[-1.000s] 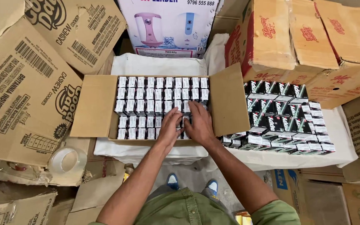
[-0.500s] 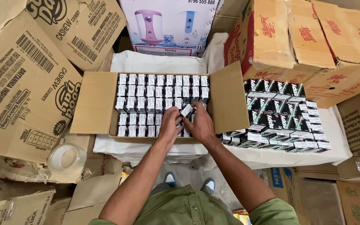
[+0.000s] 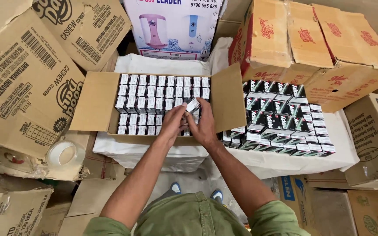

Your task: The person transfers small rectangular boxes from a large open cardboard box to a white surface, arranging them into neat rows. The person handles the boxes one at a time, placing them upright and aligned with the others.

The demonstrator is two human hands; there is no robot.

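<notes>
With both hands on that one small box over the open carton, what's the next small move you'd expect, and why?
Probably lowering the small box into the gap in the near right rows of the open carton. Both the left hand and the right hand hold it tilted just above that spot, while the other rows stand full and a stack of dark boxes waits to the right.

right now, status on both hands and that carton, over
Both hands, left hand and right hand, on one small white packet. Open brown cardboard carton nearly full. Nothing blocking.
</notes>
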